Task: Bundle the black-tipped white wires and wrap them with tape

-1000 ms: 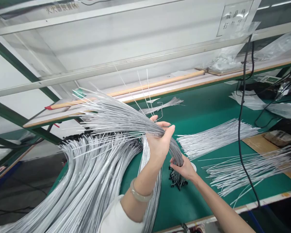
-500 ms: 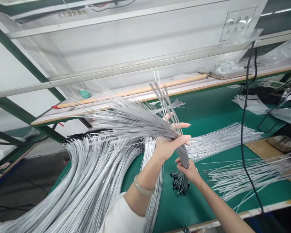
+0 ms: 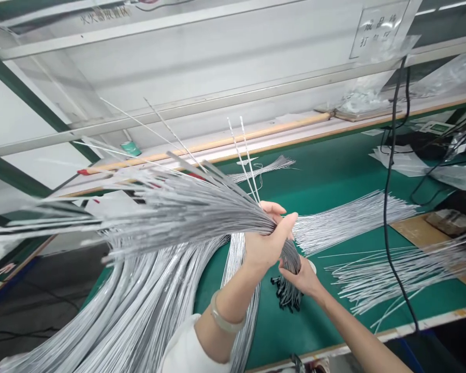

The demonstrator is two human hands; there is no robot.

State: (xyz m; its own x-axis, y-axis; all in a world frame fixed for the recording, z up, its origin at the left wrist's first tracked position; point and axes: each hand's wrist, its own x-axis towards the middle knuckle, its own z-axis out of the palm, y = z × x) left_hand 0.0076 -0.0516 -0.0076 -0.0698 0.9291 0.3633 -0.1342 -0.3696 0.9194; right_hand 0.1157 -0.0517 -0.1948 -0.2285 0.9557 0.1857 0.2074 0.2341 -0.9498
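Note:
A thick bundle of thin grey wires (image 3: 202, 207) runs through both my hands above the green tabletop. My left hand (image 3: 266, 241) is closed around its middle, thumb on top. Lower down, my right hand (image 3: 303, 277) grips the bundle near its end, where black tips (image 3: 287, 292) hang below the fingers. The loose ends fan out to the left and are smeared by motion. A couple of stray wires (image 3: 244, 155) stick up above my left hand.
Large sheaves of grey wires (image 3: 151, 305) drape over the table's left side. A flat wire bundle (image 3: 349, 220) and more loose wires (image 3: 396, 274) lie right. A black cable (image 3: 388, 207) hangs in front of them. A shelf (image 3: 217, 155) spans the back.
The fanned wire ends have swung left and down, and the upright strands have folded toward the bundle. My left fingers, spread before, have closed around it. My right hand stays nearly in place.

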